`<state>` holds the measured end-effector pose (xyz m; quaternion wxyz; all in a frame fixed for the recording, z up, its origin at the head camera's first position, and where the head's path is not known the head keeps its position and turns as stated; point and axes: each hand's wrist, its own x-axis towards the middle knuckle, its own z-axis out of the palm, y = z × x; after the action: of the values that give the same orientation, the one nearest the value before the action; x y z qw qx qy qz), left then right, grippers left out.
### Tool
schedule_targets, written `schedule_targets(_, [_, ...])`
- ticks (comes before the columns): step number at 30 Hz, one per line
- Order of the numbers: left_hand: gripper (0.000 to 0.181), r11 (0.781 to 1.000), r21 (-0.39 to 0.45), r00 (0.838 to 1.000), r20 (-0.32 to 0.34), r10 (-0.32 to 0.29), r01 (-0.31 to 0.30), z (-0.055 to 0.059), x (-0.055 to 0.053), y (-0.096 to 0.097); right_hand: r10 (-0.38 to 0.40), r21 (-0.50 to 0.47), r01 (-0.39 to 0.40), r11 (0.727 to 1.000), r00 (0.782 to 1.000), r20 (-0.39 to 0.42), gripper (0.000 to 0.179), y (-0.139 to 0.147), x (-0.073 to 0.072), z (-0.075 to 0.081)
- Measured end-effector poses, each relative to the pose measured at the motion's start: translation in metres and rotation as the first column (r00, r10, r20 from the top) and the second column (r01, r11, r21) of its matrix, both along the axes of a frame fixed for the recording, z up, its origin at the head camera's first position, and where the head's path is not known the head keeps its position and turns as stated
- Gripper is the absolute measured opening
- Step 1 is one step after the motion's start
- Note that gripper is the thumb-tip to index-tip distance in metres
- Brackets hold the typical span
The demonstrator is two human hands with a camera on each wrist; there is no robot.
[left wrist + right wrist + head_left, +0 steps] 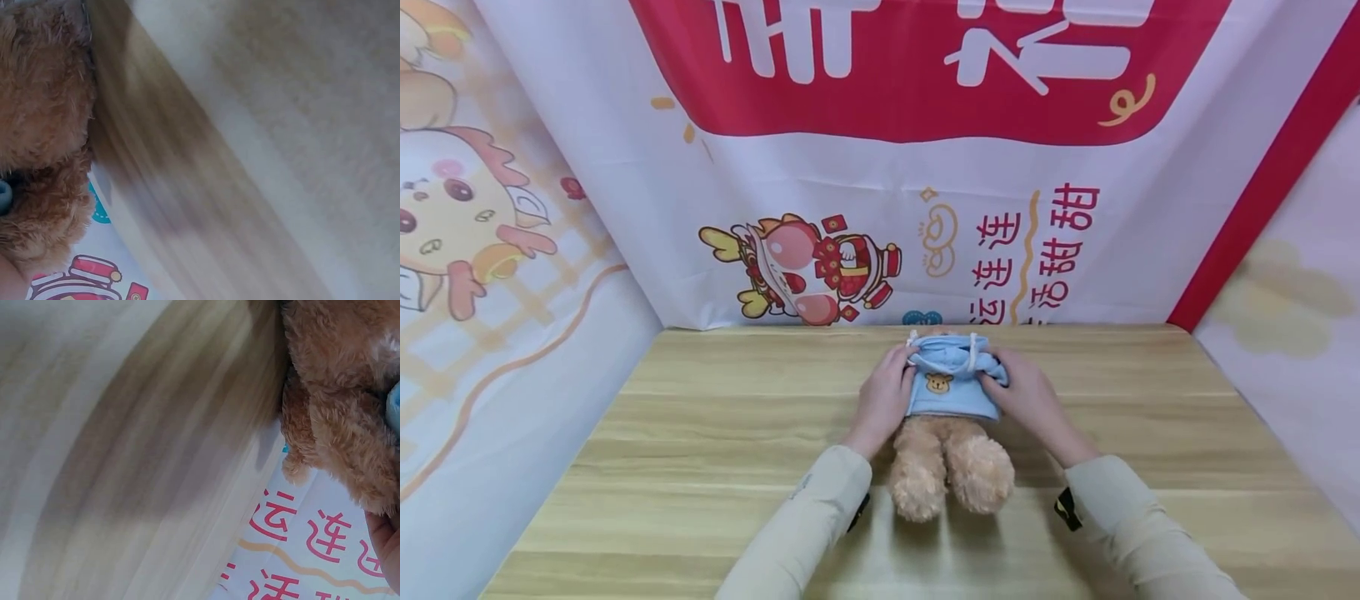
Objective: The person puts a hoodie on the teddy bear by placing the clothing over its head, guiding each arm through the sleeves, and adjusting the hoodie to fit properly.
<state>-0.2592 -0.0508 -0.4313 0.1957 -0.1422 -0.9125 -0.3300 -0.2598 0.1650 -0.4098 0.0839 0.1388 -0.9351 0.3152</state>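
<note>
A plush bear [917, 475] lies on the table with its furry legs toward me. Around its upper body is a light blue hoodie [958, 402] with a small bear face on the front and white drawstrings; the cloth is bunched at the top and hides most of the head. My left hand [883, 398] pinches the hoodie's left side near the top. On the other side my right hand [1024, 396] grips the bunched cloth, thumb at the front. Brown fur [44, 94] fills the left wrist view's edge, and fur [344, 356] shows in the right wrist view.
The wood-grain table [737, 417] ends at a white and red printed cloth [865, 167] hanging behind the bear. Patterned cloth [497, 250] stands along the left side, and a pale wall [1292, 333] borders the right.
</note>
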Motion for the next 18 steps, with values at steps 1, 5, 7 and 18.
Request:
schedule_targets(1, [0.028,1.0,-0.008,1.0,-0.024,0.009,-0.009,0.001,-0.001,0.0,-0.007,0.002,0.007,1.0,1.0,0.0,0.042,0.0,-0.001,0.001])
schedule_targets(5, [0.027,0.998,-0.036,0.993,-0.111,0.041,-0.045,0.005,-0.004,0.002,-0.03,-0.001,0.03,1.0,0.999,-0.015,0.042,0.0,-0.006,0.004])
schedule_targets(7, [0.026,0.997,-0.053,0.989,-0.138,0.05,-0.058,0.008,-0.006,0.003,-0.05,0.003,0.05,0.999,0.998,-0.023,0.04,0.0,-0.008,0.005])
schedule_targets(18, [0.026,0.982,-0.162,0.991,-0.102,0.083,-0.099,0.032,-0.023,-0.003,-0.06,-0.077,0.056,0.995,0.997,-0.042,0.037,-0.008,-0.035,0.031])
